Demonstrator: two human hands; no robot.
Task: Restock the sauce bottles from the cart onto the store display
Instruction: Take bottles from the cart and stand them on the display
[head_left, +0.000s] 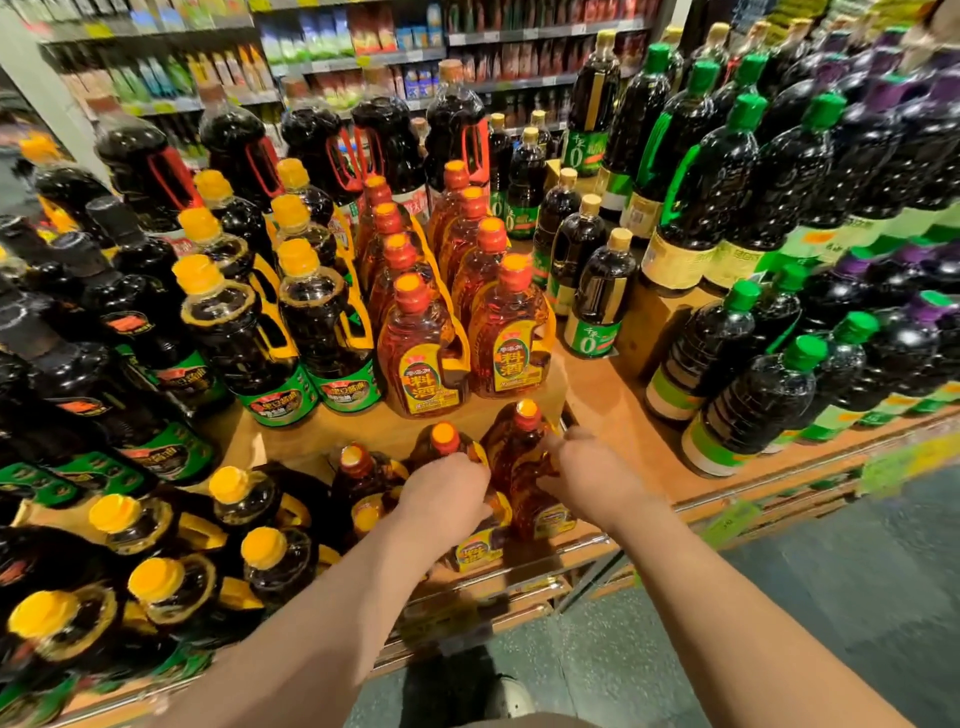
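On the lower tier of the wooden display (597, 395), near its front edge, stand amber cooking-wine bottles with orange caps and yellow handles. My left hand (444, 496) grips one amber bottle (444, 441) by its handle. My right hand (587, 470) grips the neighbouring amber bottle (519, 447) from its right side. A third amber bottle (358, 478) stands just left of them. More of the same bottles (423, 345) fill two rows on the upper tier behind. No cart is in view.
Dark soy bottles with yellow caps (228, 322) crowd the left side. Green-capped dark bottles (748, 395) line the right. Bare wood (597, 395) lies right of my right hand. Grey floor (831, 597) and my shoe (511, 696) are below.
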